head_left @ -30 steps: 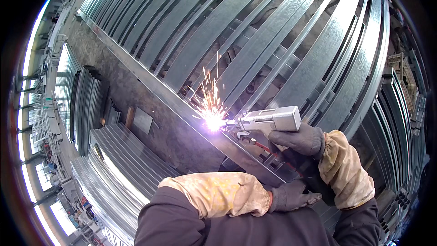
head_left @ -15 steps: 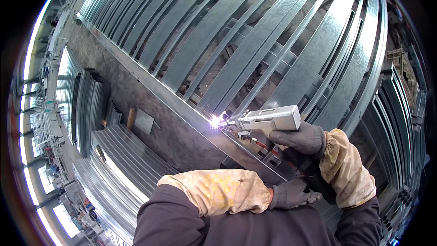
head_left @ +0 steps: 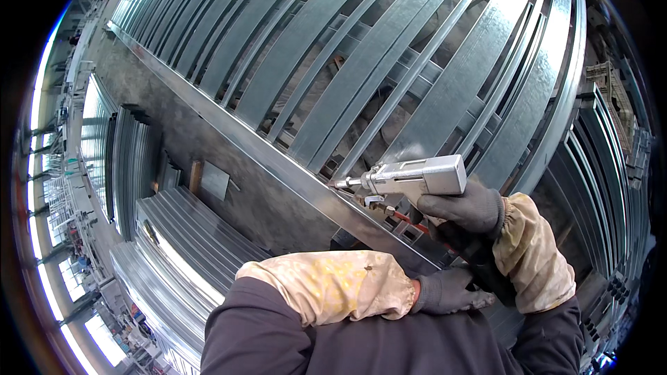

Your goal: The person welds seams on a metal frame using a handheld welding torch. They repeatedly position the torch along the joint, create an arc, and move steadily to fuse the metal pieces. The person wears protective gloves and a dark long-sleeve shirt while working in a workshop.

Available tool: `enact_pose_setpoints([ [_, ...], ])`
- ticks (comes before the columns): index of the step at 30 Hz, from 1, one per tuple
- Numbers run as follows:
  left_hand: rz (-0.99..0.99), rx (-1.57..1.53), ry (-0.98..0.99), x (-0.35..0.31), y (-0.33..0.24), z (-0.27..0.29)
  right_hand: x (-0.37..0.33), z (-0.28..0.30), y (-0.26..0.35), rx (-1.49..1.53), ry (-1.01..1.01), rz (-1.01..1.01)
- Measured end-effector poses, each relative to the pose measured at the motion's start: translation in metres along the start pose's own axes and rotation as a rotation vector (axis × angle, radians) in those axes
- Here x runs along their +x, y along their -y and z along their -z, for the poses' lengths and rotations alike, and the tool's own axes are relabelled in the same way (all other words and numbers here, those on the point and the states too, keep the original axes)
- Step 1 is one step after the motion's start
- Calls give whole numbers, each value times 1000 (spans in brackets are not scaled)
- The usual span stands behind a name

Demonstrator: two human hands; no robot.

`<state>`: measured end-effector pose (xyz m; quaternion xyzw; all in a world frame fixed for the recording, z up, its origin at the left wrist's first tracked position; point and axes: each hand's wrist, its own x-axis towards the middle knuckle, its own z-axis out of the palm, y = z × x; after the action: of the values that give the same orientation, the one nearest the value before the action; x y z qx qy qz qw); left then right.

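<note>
My right hand [head_left: 467,208], in a dark grey glove, is wrapped round a silver handheld welding gun [head_left: 417,177]. The gun's nozzle points left, its tip at the edge of a long metal rail [head_left: 278,165], where flat metal bars [head_left: 379,90] meet it. No spark or glow shows at the tip. A red hose section [head_left: 403,218] runs below the gun. Close to my body, beneath the gun, my left hand [head_left: 451,292] lies in a matching glove. Its fingers look curled beside dark hose-like material; what they hold is partly hidden. Pale protective sleeves [head_left: 333,285] cover both forearms.
The bars and thinner tubes form a large grille ahead. Long metal profiles [head_left: 201,236] lie stacked at the lower left, beside a small metal plate [head_left: 215,180] on the floor. More stacked profiles [head_left: 590,173] stand at the right.
The bright purple-white glow and sparks at the nozzle have gone out. The gun and my right hand sit slightly farther right in the picture, and the whole view has shifted a little.
</note>
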<state>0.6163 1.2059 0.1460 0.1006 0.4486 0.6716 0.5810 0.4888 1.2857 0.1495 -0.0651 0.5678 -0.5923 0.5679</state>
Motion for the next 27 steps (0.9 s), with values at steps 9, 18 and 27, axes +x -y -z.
enact_pose_setpoints([
  [9, 11, 40, -30, 8, 12, -2, 2, 2, 1, 22, 34, -15],
  [18, 85, -56, 25, 10, 12, 1, 2, 2, 4, 13, 32, 3],
  [27, 139, -57, 21, 4, -10, 3, 1, 9, -6, -22, 32, -26],
])
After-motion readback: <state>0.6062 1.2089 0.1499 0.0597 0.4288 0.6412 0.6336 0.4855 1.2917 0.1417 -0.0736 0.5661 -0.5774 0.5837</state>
